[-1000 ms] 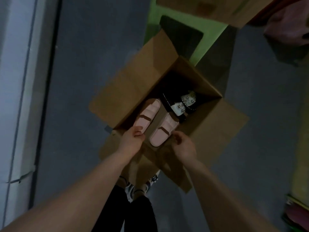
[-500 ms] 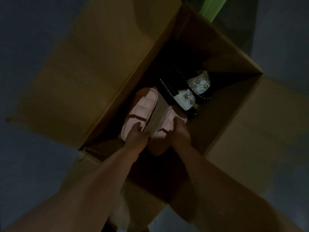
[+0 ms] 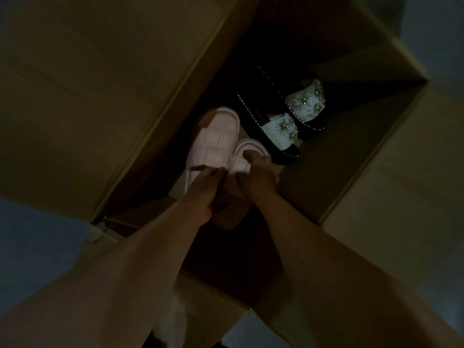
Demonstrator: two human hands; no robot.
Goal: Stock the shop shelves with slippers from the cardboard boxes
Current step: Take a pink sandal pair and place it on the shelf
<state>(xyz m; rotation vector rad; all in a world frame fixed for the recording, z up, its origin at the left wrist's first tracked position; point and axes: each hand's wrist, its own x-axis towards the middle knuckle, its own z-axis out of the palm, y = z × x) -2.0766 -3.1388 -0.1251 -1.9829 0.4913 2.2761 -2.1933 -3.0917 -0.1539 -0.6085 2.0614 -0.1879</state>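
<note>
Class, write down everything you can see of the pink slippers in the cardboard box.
The pink slippers are pale slides, each with a wide quilted strap and thick rounded sole, seemingly soft foam. They lie close together, toes pointing away, in the box beside the black pair. The left hand grips one by its strap edge; the right hand curls over the other's strap.

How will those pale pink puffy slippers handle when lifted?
Probably light: the pale pink puffy slippers look like thick moulded foam. Likely they hold shape, since the quilted straps stand arched. The left hand and right hand each grip one, which seems enough.
</note>
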